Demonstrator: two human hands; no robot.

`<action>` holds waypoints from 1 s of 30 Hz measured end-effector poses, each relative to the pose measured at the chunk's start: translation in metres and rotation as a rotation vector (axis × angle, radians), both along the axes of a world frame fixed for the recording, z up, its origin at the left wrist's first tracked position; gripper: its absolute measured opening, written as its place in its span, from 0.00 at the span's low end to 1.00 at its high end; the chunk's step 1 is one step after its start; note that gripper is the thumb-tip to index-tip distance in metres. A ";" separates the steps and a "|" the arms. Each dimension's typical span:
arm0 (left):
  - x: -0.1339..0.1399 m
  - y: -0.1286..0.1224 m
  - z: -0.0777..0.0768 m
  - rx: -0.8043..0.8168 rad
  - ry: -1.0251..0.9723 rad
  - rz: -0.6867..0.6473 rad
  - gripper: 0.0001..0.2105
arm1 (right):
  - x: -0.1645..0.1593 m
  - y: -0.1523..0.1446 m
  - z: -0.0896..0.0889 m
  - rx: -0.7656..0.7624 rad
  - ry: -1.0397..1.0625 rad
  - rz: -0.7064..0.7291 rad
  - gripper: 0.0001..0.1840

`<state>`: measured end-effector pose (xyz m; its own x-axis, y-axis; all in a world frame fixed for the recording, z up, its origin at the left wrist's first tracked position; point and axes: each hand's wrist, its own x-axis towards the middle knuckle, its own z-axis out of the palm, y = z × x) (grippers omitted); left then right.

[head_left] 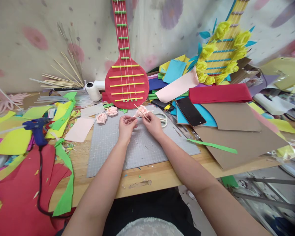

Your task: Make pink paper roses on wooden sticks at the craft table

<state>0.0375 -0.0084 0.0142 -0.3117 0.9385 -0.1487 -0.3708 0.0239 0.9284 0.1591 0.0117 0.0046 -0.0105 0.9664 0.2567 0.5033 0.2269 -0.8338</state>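
Over the grey cutting mat, my right hand pinches a pale pink paper flower together with a thin wooden stick. My left hand is closed at the flower's left side, fingertips pressed together; whatever sits between them is too small to make out. Two finished-looking pink paper roses rest at the mat's upper left corner. White-handled scissors lie just right of my right hand, partly covered by it. Behind the flower, a red paper lute with yellow and green bars leans upright.
A blue glue gun stands among coloured paper scraps on the left, its cord trailing down. To the right lie a phone, brown cardboard and a folded red sheet. A yellow-flowered paper instrument leans at the back.
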 end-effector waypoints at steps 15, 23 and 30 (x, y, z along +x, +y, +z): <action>-0.004 0.003 -0.001 -0.016 -0.017 0.101 0.22 | -0.006 -0.008 0.004 0.042 -0.011 0.134 0.07; -0.009 0.002 0.006 -0.046 -0.081 0.104 0.15 | -0.001 -0.010 0.001 0.027 -0.071 0.141 0.06; -0.009 0.002 0.006 -0.165 -0.089 0.046 0.14 | 0.000 -0.010 0.003 0.062 -0.134 0.182 0.04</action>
